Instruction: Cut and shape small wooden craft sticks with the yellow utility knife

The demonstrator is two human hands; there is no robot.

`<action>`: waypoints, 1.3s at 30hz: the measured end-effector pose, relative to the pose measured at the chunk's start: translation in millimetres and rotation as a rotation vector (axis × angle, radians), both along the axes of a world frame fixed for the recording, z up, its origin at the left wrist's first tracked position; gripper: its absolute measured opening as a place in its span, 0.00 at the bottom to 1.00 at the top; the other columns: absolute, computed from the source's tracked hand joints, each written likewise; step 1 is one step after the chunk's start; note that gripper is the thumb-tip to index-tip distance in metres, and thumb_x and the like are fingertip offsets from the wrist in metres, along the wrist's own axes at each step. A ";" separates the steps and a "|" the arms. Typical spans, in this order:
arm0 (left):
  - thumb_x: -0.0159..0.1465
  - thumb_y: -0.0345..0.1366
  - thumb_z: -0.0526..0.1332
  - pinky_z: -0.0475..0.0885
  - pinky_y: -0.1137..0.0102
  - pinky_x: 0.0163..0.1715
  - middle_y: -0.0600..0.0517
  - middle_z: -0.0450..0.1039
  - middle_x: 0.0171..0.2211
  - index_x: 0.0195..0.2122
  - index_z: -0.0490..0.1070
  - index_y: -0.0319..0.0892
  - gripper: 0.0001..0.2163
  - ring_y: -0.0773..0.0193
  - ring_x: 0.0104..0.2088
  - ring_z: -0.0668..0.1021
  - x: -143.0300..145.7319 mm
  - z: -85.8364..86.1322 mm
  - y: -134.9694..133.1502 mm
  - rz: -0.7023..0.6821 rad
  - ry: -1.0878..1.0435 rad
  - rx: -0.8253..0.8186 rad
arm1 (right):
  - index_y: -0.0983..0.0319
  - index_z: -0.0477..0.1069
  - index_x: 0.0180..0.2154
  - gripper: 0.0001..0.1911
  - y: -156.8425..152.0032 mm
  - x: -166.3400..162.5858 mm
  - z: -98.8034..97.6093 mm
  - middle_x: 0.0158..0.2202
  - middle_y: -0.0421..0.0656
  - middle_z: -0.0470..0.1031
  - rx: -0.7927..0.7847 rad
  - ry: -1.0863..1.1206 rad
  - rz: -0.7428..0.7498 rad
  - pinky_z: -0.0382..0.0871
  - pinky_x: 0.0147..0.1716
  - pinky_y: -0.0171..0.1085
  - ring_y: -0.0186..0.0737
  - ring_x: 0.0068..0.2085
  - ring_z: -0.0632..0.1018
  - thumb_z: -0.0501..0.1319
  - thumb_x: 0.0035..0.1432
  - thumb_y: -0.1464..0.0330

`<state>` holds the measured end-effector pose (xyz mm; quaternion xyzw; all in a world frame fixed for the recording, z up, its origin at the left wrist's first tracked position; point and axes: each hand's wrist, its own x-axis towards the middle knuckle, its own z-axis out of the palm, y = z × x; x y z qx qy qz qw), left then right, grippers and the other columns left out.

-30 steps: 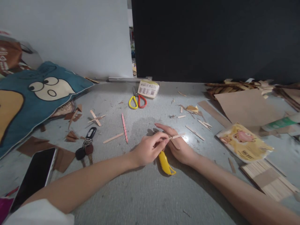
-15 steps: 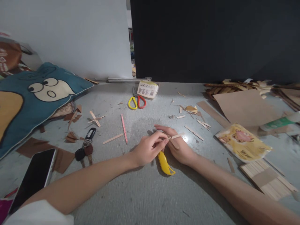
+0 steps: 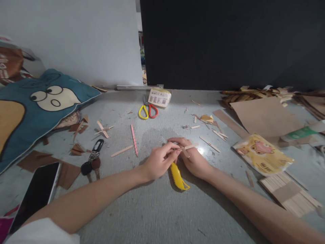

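Observation:
My left hand and my right hand meet at the middle of the grey table. Both pinch a thin wooden craft stick whose pale end pokes out to the right. The left fingers are curled round its near end. The right hand's fingers are bent in over the stick from behind. A yellow utility knife lies on the table just under the two hands, touching neither that I can see.
Yellow-and-red scissors and a small packet lie at the back. A pink pencil, loose sticks, keys and a phone are on the left, beside a blue cushion. Cardboard, a yellow pouch and a stick bundle lie right.
My right hand's fingers, stretched flat a second ago, have curled in over the stick. The left hand keeps its pinch. The view has shifted slightly.

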<state>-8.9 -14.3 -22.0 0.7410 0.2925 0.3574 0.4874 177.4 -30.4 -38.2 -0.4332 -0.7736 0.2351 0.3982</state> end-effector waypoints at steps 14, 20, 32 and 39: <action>0.74 0.48 0.56 0.69 0.72 0.30 0.55 0.71 0.27 0.45 0.73 0.41 0.16 0.68 0.27 0.74 0.1 -0.9 0.1 -0.031 0.000 -0.022 | 0.55 0.68 0.56 0.17 -0.2 -2.6 4.2 0.51 0.50 0.78 0.136 -0.127 0.058 0.71 0.48 0.54 0.52 0.51 0.78 0.44 0.78 0.64; 0.74 0.49 0.55 0.69 0.72 0.30 0.55 0.72 0.27 0.43 0.72 0.41 0.16 0.68 0.27 0.74 -0.2 -2.0 0.1 -0.037 0.015 -0.065 | 0.58 0.68 0.53 0.15 0.5 -2.6 0.4 0.50 0.51 0.78 0.222 -0.241 0.031 0.70 0.45 0.51 0.51 0.49 0.77 0.45 0.77 0.69; 0.74 0.50 0.56 0.67 0.72 0.29 0.55 0.71 0.27 0.44 0.71 0.41 0.16 0.68 0.27 0.73 -0.6 -2.8 0.5 -0.057 -0.002 -0.103 | 0.59 0.69 0.51 0.14 0.8 -2.3 -1.5 0.50 0.51 0.77 0.205 -0.241 0.045 0.68 0.45 0.49 0.50 0.48 0.77 0.46 0.77 0.70; 0.75 0.51 0.51 0.69 0.70 0.32 0.55 0.72 0.29 0.43 0.71 0.42 0.18 0.66 0.29 0.75 -2.6 2.3 -0.8 -0.045 0.100 -0.066 | 0.58 0.71 0.49 0.16 0.2 -1.7 -2.3 0.48 0.50 0.78 0.125 -0.169 0.042 0.69 0.47 0.51 0.51 0.48 0.77 0.45 0.77 0.67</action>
